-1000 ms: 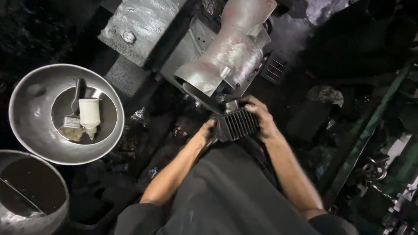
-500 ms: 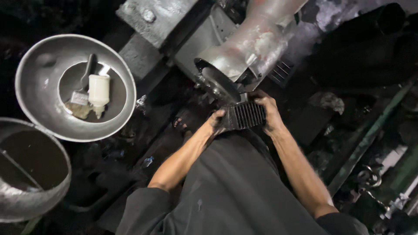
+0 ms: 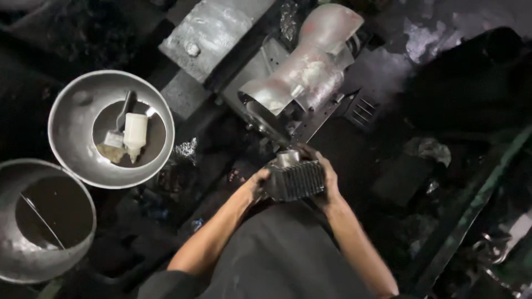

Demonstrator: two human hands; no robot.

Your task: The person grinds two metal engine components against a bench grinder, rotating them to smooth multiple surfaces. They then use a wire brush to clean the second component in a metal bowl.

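Both of my hands hold a dark finned metal engine cylinder (image 3: pixel 295 180) just above my lap. My left hand (image 3: pixel 256 185) grips its left side and my right hand (image 3: pixel 327 180) wraps around its right side and top. Directly beyond the cylinder stands a larger engine block with a shiny silver cover (image 3: pixel 302 75), a short gap away from the cylinder. My dark clothing (image 3: pixel 282 249) fills the lower middle of the view.
A metal bowl (image 3: pixel 77 158) on the left holds a brush and a small white bottle (image 3: pixel 134 130) in dark liquid. A second metal bowl (image 3: pixel 33 266) with dark liquid sits at lower left. A grey metal slab (image 3: pixel 210 33) lies at top; a green bar (image 3: pixel 476 205) runs along the right.
The cylinder in my two hands has come away from the engine block and moved toward my lap. The view has shifted, so the bowls sit lower and further right.
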